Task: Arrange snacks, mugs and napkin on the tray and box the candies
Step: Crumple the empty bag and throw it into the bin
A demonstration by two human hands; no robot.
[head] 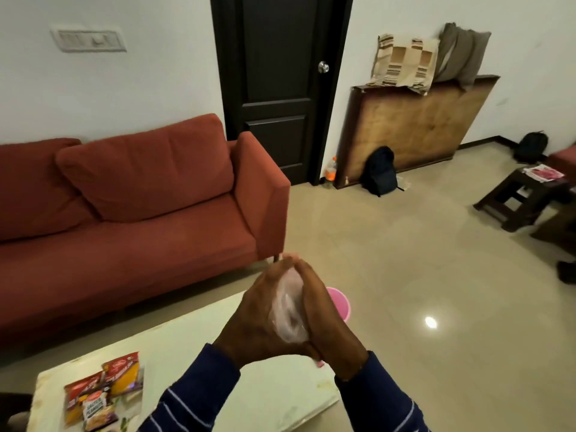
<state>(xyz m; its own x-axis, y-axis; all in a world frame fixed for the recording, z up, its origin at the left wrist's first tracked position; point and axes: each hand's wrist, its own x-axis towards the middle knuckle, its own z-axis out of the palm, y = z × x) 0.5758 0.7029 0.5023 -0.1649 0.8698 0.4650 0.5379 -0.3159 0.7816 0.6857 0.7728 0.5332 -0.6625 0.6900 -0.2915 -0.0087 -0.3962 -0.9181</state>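
Note:
My left hand and my right hand are pressed together above the pale table, both closed around a clear plastic container with something pinkish blurred inside. A pink round object peeks out behind my right hand, mostly hidden. Several snack packets, red, yellow and white, lie in a pile at the table's near left corner. No tray, mug or napkin shows in this view.
A red sofa runs along the left wall beyond the table. Tiled floor spreads to the right, with a dark stool, a black backpack and a leaning wooden board. A dark door is closed.

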